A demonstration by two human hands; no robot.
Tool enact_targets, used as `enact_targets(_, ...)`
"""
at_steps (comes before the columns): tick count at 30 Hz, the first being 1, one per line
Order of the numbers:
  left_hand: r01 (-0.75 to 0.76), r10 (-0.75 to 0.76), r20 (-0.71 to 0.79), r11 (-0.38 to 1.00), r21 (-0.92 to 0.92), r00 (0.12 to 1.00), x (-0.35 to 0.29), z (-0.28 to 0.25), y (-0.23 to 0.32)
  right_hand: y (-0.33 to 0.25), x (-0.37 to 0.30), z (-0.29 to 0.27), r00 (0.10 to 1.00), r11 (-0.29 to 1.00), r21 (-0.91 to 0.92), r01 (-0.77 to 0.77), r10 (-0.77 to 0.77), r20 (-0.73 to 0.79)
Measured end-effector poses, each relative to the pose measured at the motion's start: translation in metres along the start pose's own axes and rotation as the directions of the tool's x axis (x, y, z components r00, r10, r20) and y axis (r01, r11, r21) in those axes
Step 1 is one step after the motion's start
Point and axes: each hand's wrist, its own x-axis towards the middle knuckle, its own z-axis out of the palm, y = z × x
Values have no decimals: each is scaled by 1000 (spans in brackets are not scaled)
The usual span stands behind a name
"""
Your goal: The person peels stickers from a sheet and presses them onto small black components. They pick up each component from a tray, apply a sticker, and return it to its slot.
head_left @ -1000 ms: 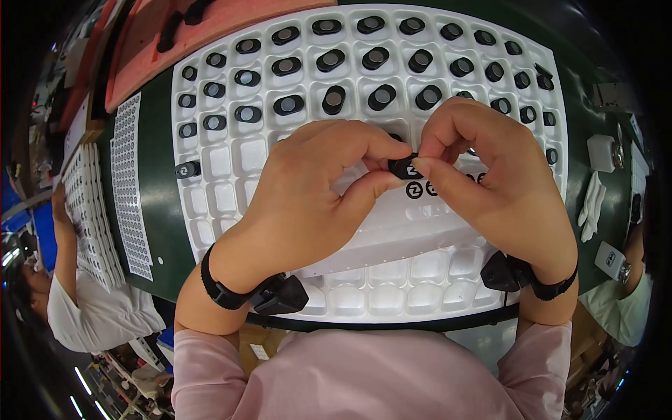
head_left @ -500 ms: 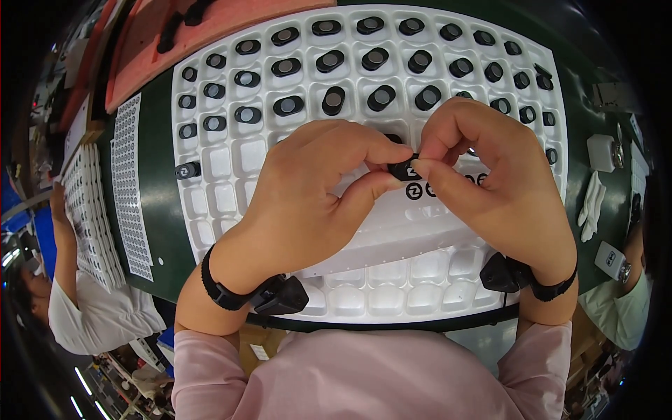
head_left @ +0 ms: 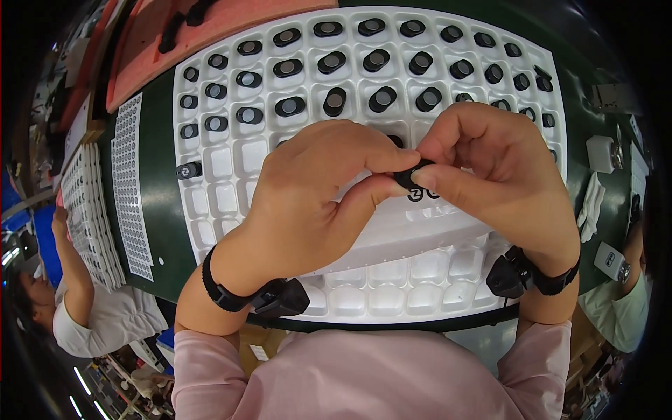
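A dark green counter spreads under everything, and most of it is covered by a broad white compartment tray whose far three rows hold black oval pieces with round grey discs on top. To the left, a co-worker in white has a hand by a stack of white trays; that hand sits slightly nearer than a second ago. A pink foam slab lies at the far left, and a sheet of small round stickers lies left of the tray. At the middle, the left hand and right hand meet above a white printed sheet lying across the tray. Near the right edge are a white box and a crumpled white cloth. Smallest is the held black piece, between the two hands over the sheet's far edge: the fingers of both are closed in pinches, left thumb and index on its left, right thumb and index on its right. Earlier its pale emblem showed; now the piece is turned and the emblem is out of sight.
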Motion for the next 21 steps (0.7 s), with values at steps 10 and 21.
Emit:
enact_targets(10,24,-19,-21,962,274,1000,1,7,2,8,5,-8,962,874,-471,118,-218,-162)
enact_targets(21,-12,-60,139,884,468,988,-6,17,8,34,11,-12,906,522,-844,123,-406,-119)
